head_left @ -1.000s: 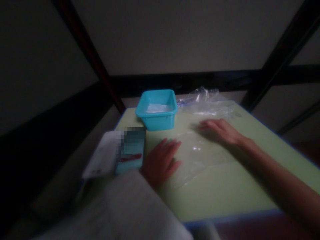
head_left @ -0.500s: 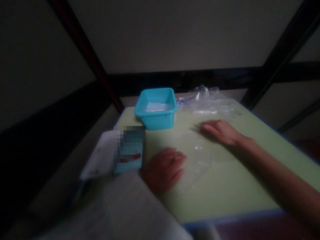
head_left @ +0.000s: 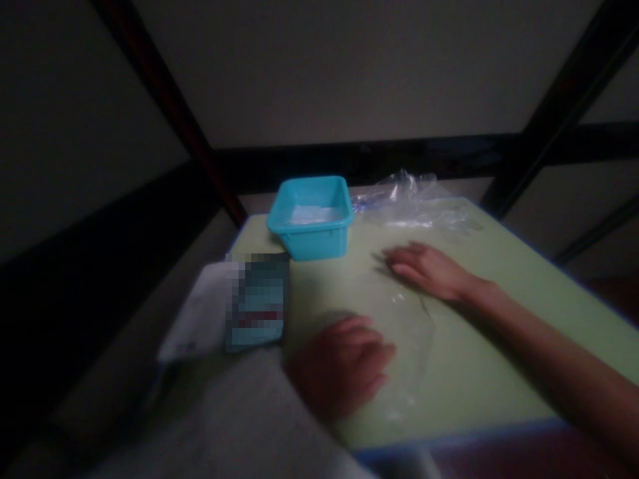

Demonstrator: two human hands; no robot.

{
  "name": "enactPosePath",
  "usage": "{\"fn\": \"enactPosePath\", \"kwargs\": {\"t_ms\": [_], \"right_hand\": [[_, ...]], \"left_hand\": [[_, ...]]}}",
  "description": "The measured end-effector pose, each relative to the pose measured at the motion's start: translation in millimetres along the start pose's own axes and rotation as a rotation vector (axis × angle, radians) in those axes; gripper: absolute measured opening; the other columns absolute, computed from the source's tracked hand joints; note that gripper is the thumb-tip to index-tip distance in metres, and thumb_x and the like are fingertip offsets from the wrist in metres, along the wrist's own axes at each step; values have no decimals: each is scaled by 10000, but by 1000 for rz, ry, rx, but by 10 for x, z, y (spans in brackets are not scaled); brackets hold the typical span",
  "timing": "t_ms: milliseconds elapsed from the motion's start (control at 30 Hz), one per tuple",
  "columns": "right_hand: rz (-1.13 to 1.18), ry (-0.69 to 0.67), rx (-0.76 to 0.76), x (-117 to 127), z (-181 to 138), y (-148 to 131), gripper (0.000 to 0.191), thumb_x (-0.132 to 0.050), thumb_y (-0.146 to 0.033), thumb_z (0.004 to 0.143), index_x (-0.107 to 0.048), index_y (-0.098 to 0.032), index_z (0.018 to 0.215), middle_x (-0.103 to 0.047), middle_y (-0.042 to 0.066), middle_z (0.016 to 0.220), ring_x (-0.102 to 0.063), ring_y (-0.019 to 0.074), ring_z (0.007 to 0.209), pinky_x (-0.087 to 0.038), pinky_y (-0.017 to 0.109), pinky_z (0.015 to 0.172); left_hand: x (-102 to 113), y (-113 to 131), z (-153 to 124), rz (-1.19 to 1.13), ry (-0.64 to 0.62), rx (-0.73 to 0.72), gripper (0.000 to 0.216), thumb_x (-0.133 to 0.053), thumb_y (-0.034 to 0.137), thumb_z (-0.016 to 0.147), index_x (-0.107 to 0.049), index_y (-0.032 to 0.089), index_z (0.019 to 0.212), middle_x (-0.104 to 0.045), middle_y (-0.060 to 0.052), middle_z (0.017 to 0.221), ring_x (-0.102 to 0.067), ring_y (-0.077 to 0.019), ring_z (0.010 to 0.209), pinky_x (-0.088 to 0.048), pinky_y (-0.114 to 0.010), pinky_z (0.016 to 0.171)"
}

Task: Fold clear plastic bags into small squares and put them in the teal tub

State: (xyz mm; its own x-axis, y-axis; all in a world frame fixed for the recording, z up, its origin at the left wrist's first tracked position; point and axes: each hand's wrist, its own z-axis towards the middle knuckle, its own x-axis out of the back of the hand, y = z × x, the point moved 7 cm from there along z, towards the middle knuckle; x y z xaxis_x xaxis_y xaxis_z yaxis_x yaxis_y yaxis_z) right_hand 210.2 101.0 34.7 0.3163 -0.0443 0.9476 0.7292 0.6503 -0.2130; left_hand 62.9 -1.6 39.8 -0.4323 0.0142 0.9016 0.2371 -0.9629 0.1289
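Observation:
A clear plastic bag or sheet [head_left: 412, 332], hard to make out, lies flat on the yellow-green table [head_left: 479, 372]. My left hand [head_left: 344, 366] rests palm down at its left side, fingers apart and slightly bent, blurred at the tips. Past the bag's far edge, my right hand [head_left: 424, 269] is laid low with its fingers stretched to the left. I see nothing held in either hand. The undersides of both hands are hidden.
A turquoise plastic basket [head_left: 317, 243] with something whitish inside stands at the back. Crumpled clear plastic [head_left: 407, 199] lies to its right. At the left edge are a blurred-out dark and teal item [head_left: 262, 299] and a white item [head_left: 200, 309]. A wall rises behind.
My left hand has moved toward me and slightly right. My right hand has shifted a little left, its fingers more stretched out. The clear plastic has shifted slightly.

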Motion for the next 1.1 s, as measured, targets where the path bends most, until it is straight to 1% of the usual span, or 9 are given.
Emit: {"fn": "enactPosePath", "kwargs": {"t_ms": [167, 333, 467, 600, 667, 767, 833, 967, 1100], "right_hand": [[6, -11, 41, -76, 18, -126, 471, -307, -450, 966, -470, -190, 1323, -570, 131, 1279, -507, 275, 1177, -320, 529, 1018], [30, -66, 132, -168, 24, -318, 492, -322, -413, 972, -377, -172, 1396, -502, 133, 1364, -412, 256, 1285, -235, 521, 1080], [79, -124, 202, -255, 27, -514, 492, -332, -391, 975, -336, -178, 1419, -490, 120, 1378, -352, 242, 1332, -182, 532, 1102], [149, -177, 273, -260, 19, -636, 534, -343, -402, 973, -259, -181, 1452, -463, 114, 1403, -288, 232, 1368, -176, 515, 1115], [193, -155, 278, -170, 13, -603, 535, -350, -405, 971, -258, -193, 1454, -444, 103, 1419, -297, 229, 1363, -204, 498, 1113], [240, -83, 197, 5, 6, -431, 449, -329, -395, 978, -388, -235, 1393, -454, 69, 1416, -410, 228, 1294, -274, 480, 1088], [257, -52, 125, 60, 1, -302, 419, -316, -402, 980, -463, -246, 1341, -487, 55, 1390, -466, 230, 1245, -323, 474, 1060], [250, -49, 108, -30, 2, -200, 402, -328, -406, 977, -495, -258, 1312, -518, 54, 1361, -499, 237, 1214, -317, 510, 1055], [226, -51, 91, -79, 5, -157, 462, -380, -440, 956, -411, -252, 1376, -481, 76, 1393, -432, 243, 1281, -268, 528, 1085]], "left_hand": [[-69, 138, 12, -83, -67, -16, 200, -427, 190, 848, -589, 152, 959, -706, -61, 914, -624, -158, 908, -416, -369, 1007], [-150, 291, -31, -176, -99, -94, 267, -446, 276, 862, -553, 159, 1077, -703, -56, 964, -611, -175, 978, -352, -384, 1057], [-210, 365, -60, -237, -131, -151, 322, -473, 363, 885, -515, 165, 1135, -690, -36, 1048, -586, -166, 1044, -293, -391, 1095], [-184, 404, -52, -269, -105, -204, 339, -510, 351, 880, -495, 148, 1150, -683, -19, 1059, -574, -138, 1064, -288, -351, 1097], [-148, 377, -45, -288, -38, -182, 286, -459, 317, 890, -510, 150, 1117, -691, -23, 1033, -589, -129, 1032, -304, -332, 1086], [-101, 329, -70, -297, 108, -139, 286, -385, 314, 895, -532, 159, 1085, -705, -40, 951, -623, -134, 947, -351, -339, 1055], [-105, 315, -102, -292, 167, -116, 292, -377, 304, 890, -543, 164, 1084, -705, -52, 915, -629, -149, 945, -381, -357, 1032], [-172, 313, -127, -286, 121, -85, 284, -398, 286, 871, -551, 168, 1079, -700, -58, 900, -622, -154, 964, -408, -360, 1010], [-142, 301, -116, -297, 125, -96, 263, -439, 256, 844, -567, 149, 1047, -697, -55, 883, -631, -143, 920, -393, -350, 1024]]}}
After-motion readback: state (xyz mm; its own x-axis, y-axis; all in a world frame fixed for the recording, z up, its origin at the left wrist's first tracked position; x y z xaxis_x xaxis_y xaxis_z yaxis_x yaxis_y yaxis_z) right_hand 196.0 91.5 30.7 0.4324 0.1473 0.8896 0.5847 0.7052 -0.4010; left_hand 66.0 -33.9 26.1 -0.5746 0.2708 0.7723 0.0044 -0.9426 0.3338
